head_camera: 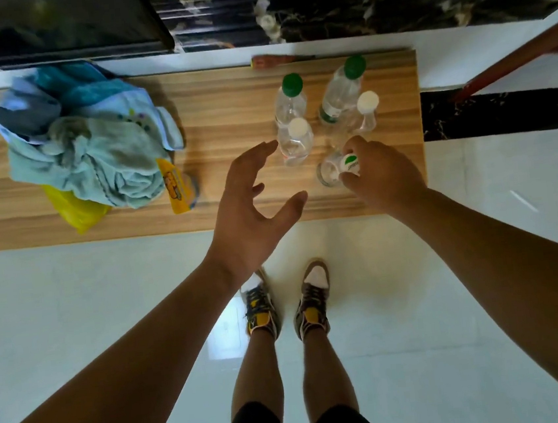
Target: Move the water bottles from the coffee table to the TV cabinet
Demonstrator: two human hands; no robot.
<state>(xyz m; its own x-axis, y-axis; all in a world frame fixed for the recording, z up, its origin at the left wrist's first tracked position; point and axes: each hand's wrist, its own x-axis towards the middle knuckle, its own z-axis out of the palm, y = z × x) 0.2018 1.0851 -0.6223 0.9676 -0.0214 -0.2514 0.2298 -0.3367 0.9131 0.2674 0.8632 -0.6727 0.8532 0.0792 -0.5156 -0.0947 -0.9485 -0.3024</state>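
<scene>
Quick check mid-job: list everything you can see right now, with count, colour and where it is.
wooden table: one, light brown, across the middle
green-capped bottles: two, clear, at the far right of the table
white-capped bottles: two, clear, in front of the green-capped ones
nearest bottle: one, clear, white cap with a green mark, near the table's front edge
cloth pile: one, blue and pale green, left on the table
yellow bag: one, under the cloths
shoes: two, brown and yellow, on the white floor
left hand: open, beside a white-capped bottle
right hand: fingers around the nearest bottle's cap
</scene>
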